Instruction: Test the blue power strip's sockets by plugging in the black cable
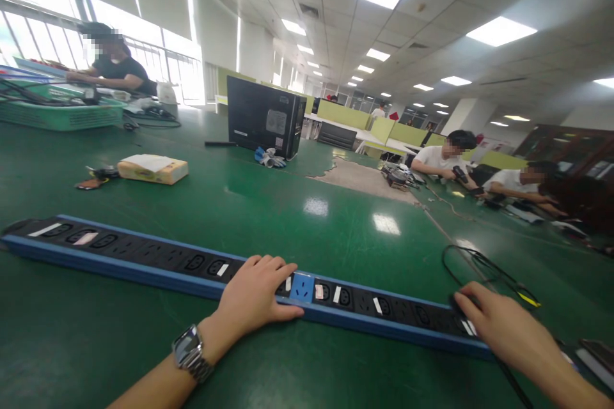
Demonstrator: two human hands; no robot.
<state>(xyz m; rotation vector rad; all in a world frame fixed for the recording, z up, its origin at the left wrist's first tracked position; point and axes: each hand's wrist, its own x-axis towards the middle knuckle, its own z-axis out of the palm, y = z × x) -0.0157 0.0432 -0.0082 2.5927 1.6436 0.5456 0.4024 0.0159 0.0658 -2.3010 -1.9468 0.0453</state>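
Observation:
A long blue-and-black power strip [268,278] lies slantwise across the green table, with several sockets, white labels and one blue socket in its top. My left hand [254,294] is closed around the strip near its middle, left of the blue socket, thumb along the near side and fingers over the top. At the strip's right end my right hand [499,319] is closed on a small black piece that looks like a plug [456,301], mostly hidden by the fingers. A black cord [509,380] runs out below that hand.
Beyond the right hand lies a looped black cable [480,255]. Farther back are a tissue pack [153,169], keys [96,179], gloves [270,158], a black computer case [263,115] and a green basket [62,116]. Several people sit around the table [249,204].

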